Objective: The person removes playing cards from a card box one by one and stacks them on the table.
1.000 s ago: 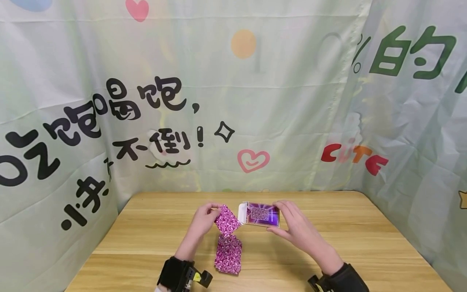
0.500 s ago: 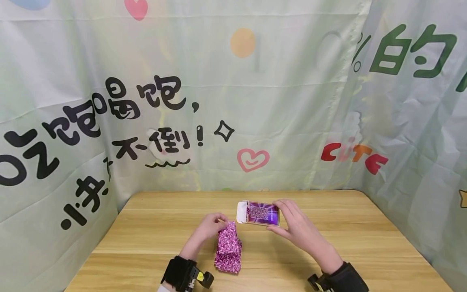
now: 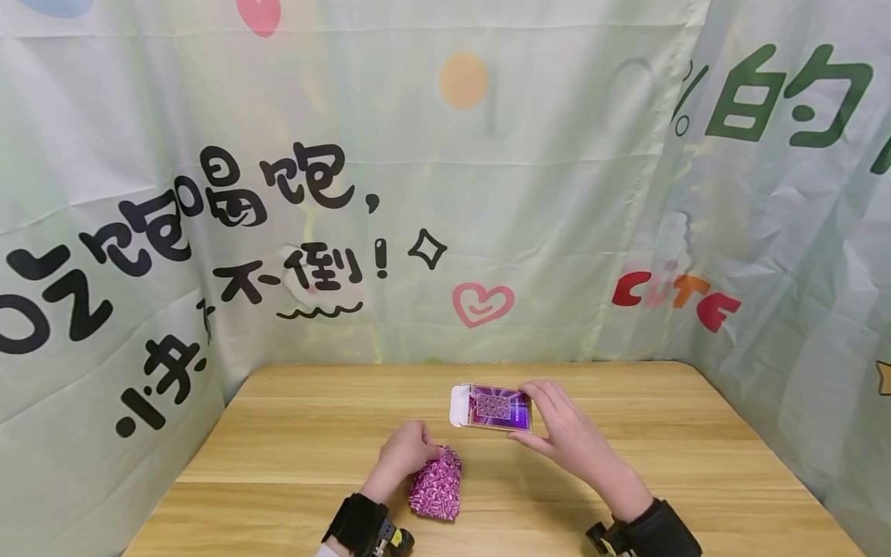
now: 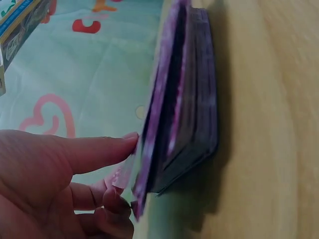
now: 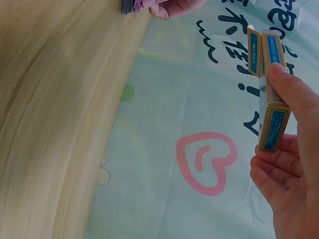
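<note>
My left hand (image 3: 406, 451) pinches the near corner of the top playing cards on a pink-and-white patterned stack (image 3: 440, 489). In the left wrist view, the thumb and fingers are at the edge of these upper cards (image 4: 153, 109); a narrow gap parts them from the thicker pile (image 4: 202, 94) on the table. My right hand (image 3: 571, 433) holds a purple card box (image 3: 497, 408) above the table, its white end flap folded out to the left. The right wrist view shows the thumb (image 5: 286, 82) on the box's narrow side (image 5: 274, 97) and fingers behind it.
A light wooden table (image 3: 292, 456) lies under both hands. Behind and beside it hangs a pale printed curtain (image 3: 557, 216) with lettering and hearts. A black band with a small camera sits on each wrist.
My left hand has brought its pink-patterned cards down and nearer, from beside the box onto the stack on the table. The right hand and box have hardly moved.
</note>
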